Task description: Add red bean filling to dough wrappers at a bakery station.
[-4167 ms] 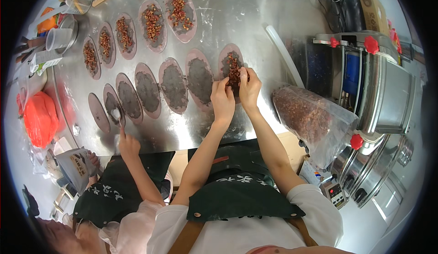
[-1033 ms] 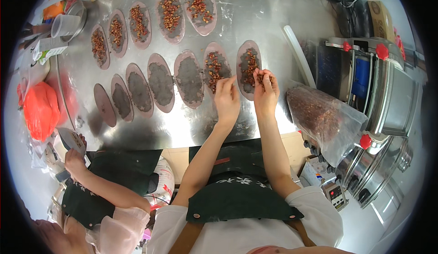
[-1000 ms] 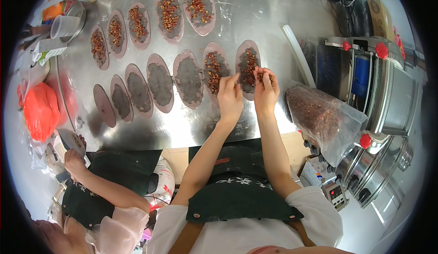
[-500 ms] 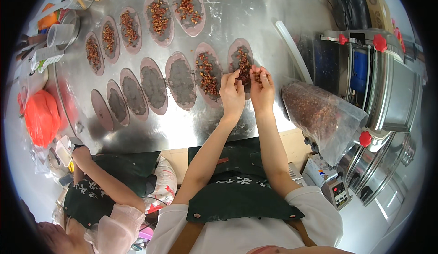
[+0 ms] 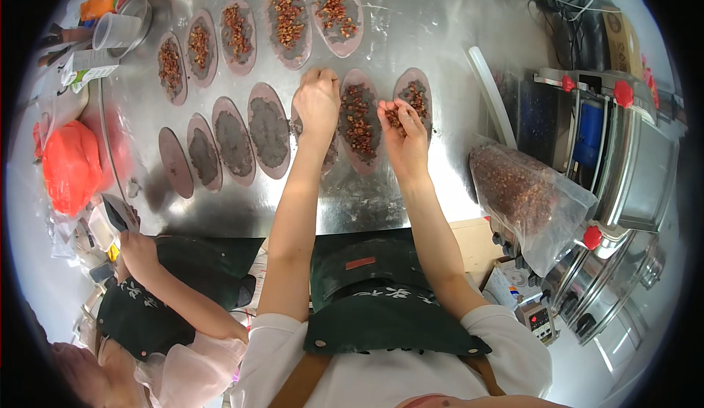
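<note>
My left hand (image 5: 317,106), fingers curled down and together, is over an oval dough piece (image 5: 330,160) in the near row and covers most of it; what it pinches is hidden. My right hand (image 5: 407,138) is cupped palm up around a small heap of chopped red-brown bits (image 5: 396,120). It sits between a topped dough oval (image 5: 359,123) and the rightmost oval (image 5: 415,89), covering part of the latter. These ovals are pinkish with a grey layer and scattered bits. Left of my left hand lie grey-coated ovals (image 5: 268,129) without bits.
Topped ovals (image 5: 287,23) form a far row on the steel table (image 5: 425,12). A clear bag of chopped bits (image 5: 517,188) and a white bar (image 5: 490,94) lie at right, beside a metal machine (image 5: 634,159). A co-worker's hand (image 5: 139,254) holds a dark flat tool at lower left.
My left hand has moved left, away from my right hand, onto the neighbouring dough oval. The right hand stays cupped around the bits. The view has shifted slightly.
</note>
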Action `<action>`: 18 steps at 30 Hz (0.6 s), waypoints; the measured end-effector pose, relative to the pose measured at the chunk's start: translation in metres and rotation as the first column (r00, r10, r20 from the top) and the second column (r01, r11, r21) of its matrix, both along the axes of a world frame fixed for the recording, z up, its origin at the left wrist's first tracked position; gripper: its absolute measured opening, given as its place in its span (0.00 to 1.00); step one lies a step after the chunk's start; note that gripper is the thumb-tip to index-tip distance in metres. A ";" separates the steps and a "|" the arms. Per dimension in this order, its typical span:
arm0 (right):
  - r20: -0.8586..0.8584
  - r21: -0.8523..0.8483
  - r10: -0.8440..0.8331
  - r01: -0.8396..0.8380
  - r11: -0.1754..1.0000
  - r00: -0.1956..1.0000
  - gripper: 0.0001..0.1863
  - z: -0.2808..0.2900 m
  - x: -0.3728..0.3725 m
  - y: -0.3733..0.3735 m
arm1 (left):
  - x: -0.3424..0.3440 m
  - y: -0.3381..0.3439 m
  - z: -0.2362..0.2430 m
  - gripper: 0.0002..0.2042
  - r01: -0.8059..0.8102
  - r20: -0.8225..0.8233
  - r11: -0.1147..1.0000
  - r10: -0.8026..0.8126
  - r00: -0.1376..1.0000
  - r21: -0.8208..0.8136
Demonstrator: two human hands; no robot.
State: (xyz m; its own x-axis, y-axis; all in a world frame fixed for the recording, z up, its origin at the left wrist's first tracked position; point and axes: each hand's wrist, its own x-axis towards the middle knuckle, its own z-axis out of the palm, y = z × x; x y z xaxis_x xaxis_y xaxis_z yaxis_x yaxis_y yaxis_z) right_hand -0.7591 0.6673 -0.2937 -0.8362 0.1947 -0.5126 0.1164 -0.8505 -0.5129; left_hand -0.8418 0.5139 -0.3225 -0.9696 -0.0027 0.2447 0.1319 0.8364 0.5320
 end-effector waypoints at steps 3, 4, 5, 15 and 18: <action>-0.021 -0.027 -0.017 0.017 0.999 1.000 0.09 -0.008 -0.009 -0.006 | 0.001 0.003 0.003 0.05 0.011 0.048 1.000 -0.010 0.999 -0.023; -0.020 -0.024 -0.021 0.020 1.000 1.000 0.09 -0.013 -0.012 -0.008 | 0.004 0.007 0.006 0.05 -0.008 0.057 1.000 0.008 0.998 -0.008; -0.080 0.019 -0.017 0.018 1.000 0.997 0.10 -0.019 -0.015 -0.011 | 0.009 0.008 0.005 0.05 -0.004 0.057 1.000 0.005 0.998 -0.008; -0.134 0.412 0.011 0.046 0.910 0.991 0.11 -0.037 -0.027 -0.039 | 0.045 0.024 0.007 0.08 -0.120 0.245 0.848 -0.012 0.969 0.516; -0.157 0.476 0.029 0.050 0.878 0.987 0.11 -0.032 -0.025 -0.042 | 0.045 0.025 -0.002 0.10 -0.148 0.258 0.744 -0.034 0.966 0.652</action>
